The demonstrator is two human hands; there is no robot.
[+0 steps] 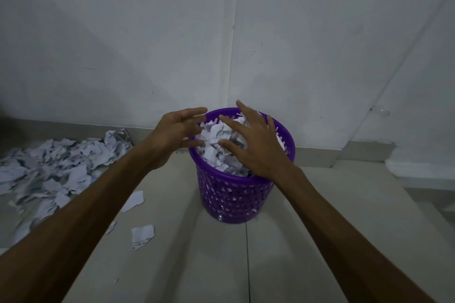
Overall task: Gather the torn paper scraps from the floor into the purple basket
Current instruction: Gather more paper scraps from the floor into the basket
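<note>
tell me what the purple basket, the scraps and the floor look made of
Purple basket: most likely moulded plastic, glossy, with regular rows of holes in its wall. Torn paper scraps: thin white paper, matte, with ragged edges and faint print. Floor: looks like pale, smooth tile, going by the straight joint lines.

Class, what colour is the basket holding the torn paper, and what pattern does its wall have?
Purple basket, its wall perforated with rows of small holes; head view.

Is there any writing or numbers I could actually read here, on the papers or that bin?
None can be read.
Loose scrap on the floor: a dark printed line along its lower edge, too blurred to read.
Paper scraps in the pile: grey print, too small.
Purple basket: no label visible.
</note>
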